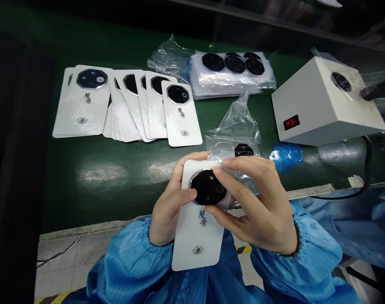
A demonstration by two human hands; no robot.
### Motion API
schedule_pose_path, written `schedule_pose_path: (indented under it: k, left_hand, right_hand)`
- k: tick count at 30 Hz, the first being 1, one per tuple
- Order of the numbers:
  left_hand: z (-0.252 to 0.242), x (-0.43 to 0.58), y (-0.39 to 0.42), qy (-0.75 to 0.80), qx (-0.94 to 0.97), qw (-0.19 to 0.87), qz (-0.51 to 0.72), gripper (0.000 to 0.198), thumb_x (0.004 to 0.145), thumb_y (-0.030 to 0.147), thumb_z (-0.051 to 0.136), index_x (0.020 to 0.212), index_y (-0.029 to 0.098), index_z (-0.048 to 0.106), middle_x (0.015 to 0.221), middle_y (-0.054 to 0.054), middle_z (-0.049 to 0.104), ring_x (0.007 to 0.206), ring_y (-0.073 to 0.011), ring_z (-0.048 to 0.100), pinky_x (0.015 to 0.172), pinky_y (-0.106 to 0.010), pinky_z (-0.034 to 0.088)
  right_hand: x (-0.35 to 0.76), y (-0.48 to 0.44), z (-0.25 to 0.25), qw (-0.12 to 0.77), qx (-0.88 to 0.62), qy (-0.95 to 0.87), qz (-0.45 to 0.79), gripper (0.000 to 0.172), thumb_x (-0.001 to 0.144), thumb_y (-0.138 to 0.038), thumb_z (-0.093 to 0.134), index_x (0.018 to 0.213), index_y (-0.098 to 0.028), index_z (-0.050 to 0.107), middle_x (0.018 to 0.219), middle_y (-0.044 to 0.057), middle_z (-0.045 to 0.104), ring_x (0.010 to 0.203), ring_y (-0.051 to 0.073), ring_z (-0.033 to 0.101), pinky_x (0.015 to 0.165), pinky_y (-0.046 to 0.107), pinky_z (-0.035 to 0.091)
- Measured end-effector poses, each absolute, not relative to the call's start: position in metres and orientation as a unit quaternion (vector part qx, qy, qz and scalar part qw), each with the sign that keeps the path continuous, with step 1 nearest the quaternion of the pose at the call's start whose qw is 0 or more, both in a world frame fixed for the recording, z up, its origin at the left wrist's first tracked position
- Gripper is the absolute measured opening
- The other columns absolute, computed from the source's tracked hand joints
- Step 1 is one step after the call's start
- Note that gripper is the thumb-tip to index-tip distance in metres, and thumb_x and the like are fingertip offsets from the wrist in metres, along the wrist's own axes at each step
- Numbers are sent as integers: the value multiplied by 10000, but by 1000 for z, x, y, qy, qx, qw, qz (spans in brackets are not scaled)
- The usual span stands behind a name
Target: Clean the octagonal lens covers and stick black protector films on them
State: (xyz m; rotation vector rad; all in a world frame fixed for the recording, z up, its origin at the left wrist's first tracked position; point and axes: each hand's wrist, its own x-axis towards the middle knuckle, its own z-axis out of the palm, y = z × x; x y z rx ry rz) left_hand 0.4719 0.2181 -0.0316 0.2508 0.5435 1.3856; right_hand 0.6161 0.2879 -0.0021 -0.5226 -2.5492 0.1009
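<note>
A white phone back cover with a black octagonal camera module is held above the front edge of the green worktop by the left hand and right hand, the fingers grasping its sides and module. Further covers are fanned toward the rear left; a white box with a red switch stands at the right.

Head camera looks forward, down, close over left hand, right hand.

White phone back cover, tilted slightly. Silver-rimmed black octagonal camera module at far end; 2 printed characters below.
</note>
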Motion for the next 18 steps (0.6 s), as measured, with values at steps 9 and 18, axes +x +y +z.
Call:
schedule_pose_path:
  k: [9, 18]
  left_hand:
    - [-33, 471, 216, 251, 131, 725, 628, 389, 784, 178, 498, 1140, 333, 525, 954, 12, 667, 868, -172, 649, 704, -240, 501]
    - [-33, 472, 216, 256, 139, 720, 630, 381, 798, 178, 502, 1147, 330, 525, 966, 11, 676, 875, -162, 656, 701, -229, 511]
  right_hand:
    - [617, 286, -2, 287, -189, -938, 42, 404, 784, -302, 665, 1070, -29, 580, 1066, 196, 571, 1017, 292, 544, 789, 478, 504]
    - [618, 285, -6, 301, -192, -933, 44, 402, 795, -319, 656, 1089, -60, 571, 1083, 188, 570, 1039, 284, 538, 791, 474, 511]
